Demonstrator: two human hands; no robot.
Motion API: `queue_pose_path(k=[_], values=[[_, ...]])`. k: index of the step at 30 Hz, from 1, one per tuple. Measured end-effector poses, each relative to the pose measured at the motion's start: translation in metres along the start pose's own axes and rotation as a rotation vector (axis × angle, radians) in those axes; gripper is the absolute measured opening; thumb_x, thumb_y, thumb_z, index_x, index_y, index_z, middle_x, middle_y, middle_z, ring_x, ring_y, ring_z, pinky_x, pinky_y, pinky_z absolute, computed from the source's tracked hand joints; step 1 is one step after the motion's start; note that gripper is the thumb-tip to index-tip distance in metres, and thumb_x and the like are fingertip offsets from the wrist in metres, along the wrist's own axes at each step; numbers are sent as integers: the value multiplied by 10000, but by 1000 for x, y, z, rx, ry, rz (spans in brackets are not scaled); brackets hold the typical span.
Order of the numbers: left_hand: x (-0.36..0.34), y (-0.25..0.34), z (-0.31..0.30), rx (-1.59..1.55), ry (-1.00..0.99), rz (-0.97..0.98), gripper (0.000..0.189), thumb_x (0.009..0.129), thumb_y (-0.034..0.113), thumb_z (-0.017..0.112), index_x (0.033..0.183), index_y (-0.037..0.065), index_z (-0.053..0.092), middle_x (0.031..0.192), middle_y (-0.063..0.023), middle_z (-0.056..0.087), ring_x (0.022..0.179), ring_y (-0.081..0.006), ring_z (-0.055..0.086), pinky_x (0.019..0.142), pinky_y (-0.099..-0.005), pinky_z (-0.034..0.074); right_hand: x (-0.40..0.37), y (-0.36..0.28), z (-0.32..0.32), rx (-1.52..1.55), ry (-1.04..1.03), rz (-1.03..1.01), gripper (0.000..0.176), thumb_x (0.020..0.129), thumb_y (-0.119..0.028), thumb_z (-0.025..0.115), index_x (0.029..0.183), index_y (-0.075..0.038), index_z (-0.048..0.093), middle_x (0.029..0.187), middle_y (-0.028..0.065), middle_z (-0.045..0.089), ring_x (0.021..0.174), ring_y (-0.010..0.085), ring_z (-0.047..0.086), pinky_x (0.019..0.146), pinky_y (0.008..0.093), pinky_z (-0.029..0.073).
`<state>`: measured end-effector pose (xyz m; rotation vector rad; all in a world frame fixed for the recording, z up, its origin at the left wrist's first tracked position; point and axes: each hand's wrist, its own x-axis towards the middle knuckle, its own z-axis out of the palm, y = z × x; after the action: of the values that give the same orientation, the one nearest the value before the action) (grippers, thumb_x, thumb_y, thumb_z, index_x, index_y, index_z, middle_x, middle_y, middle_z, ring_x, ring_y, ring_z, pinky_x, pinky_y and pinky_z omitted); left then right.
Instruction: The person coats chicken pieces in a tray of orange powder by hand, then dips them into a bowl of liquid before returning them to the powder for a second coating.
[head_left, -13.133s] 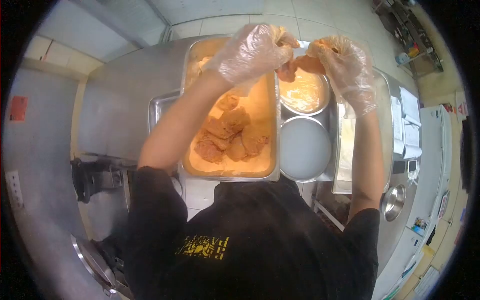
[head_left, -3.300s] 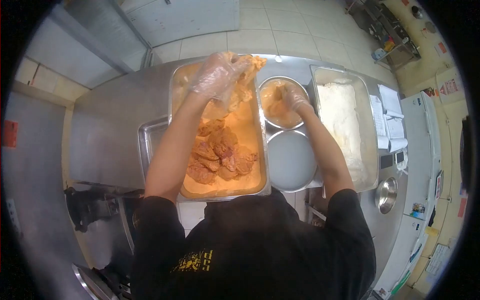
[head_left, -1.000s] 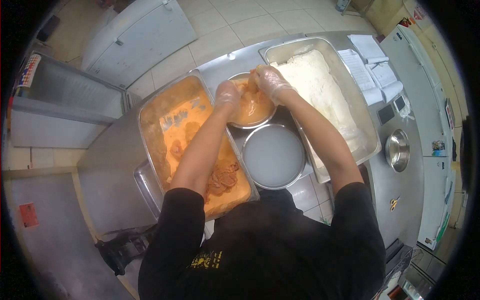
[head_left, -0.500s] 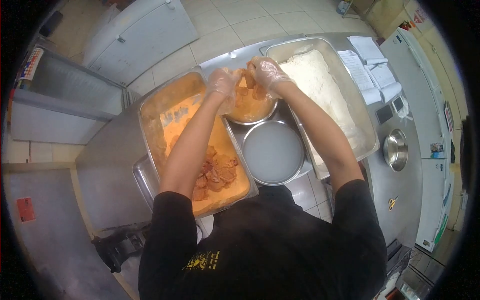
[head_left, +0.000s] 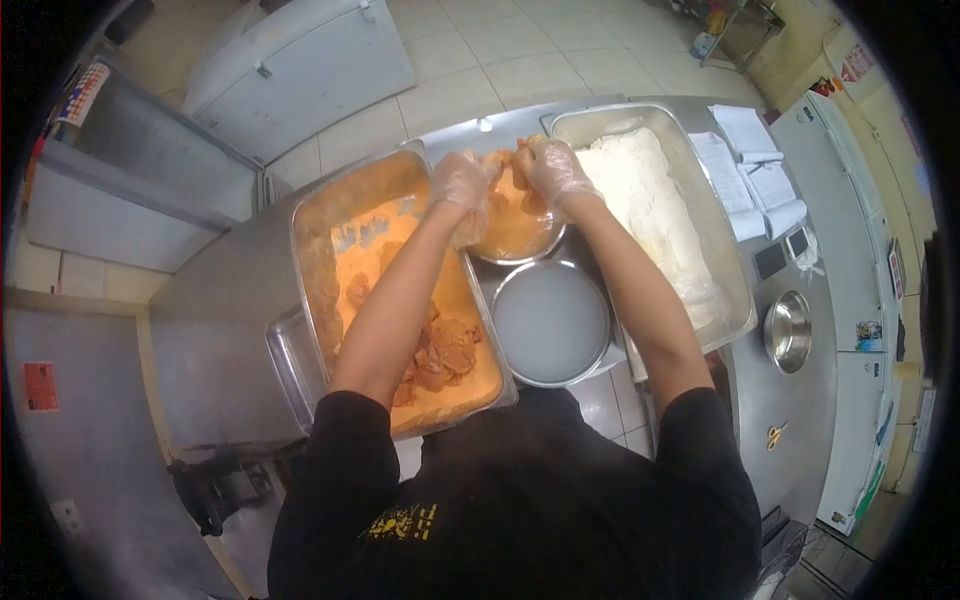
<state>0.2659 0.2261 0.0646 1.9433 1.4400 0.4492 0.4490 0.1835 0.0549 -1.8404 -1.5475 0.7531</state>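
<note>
Both my hands wear clear plastic gloves and are raised over a round bowl of orange liquid [head_left: 515, 236]. My left hand [head_left: 463, 182] has its fingers closed on orange-coated meat [head_left: 497, 160] at the bowl's far left side. On the right, my right hand [head_left: 556, 172] grips more of the coated meat [head_left: 524, 158]. A deep tray [head_left: 310, 262] to the left holds orange marinade and a heap of meat pieces [head_left: 440, 352]. Nearer my body is a bowl of cloudy liquid [head_left: 550, 322]. White flour [head_left: 640, 190] fills much of the right tray [head_left: 738, 300].
Open notebooks [head_left: 765, 185], a dark phone [head_left: 770, 261], an empty metal bowl [head_left: 788, 330] and yellow scissors [head_left: 775, 435] lie on the right counter. A metal lid or tray [head_left: 290, 365] sticks out beneath the left tray. White freezers stand beyond.
The camera view has shifted, so the trays and bowls appear lower. My hands remain over the orange bowl with meat in their fingers, the right one slightly farther from the left.
</note>
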Motion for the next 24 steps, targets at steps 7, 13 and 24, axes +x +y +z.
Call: queue_pose_path(k=[7, 13, 24], values=[[10, -29, 37, 12, 110, 9, 491, 921, 479, 697, 943, -4, 779, 928, -224, 764, 856, -357, 746, 798, -441, 565, -8, 8, 19, -266, 81, -98, 330, 1033, -280, 568, 1154, -7, 708, 1093, 259, 735, 1037, 428, 713, 912, 488, 561], [0, -8, 5, -92, -10, -93, 427, 907, 449, 722, 945, 30, 795, 892, -203, 765, 842, -336, 741, 785, -443, 563, -10, -7, 16, -199, 105, -63, 337, 1041, -281, 571, 1130, 15, 705, 1087, 270, 735, 1021, 418, 724, 900, 478, 568], [-11, -10, 10, -179, 25, -62, 387, 935, 406, 713, 921, 29, 798, 878, -200, 758, 825, -352, 722, 785, -449, 552, -14, -19, 16, -246, 138, -67, 310, 1032, -259, 591, 1146, 1, 714, 1085, 276, 735, 1048, 423, 719, 915, 475, 563]])
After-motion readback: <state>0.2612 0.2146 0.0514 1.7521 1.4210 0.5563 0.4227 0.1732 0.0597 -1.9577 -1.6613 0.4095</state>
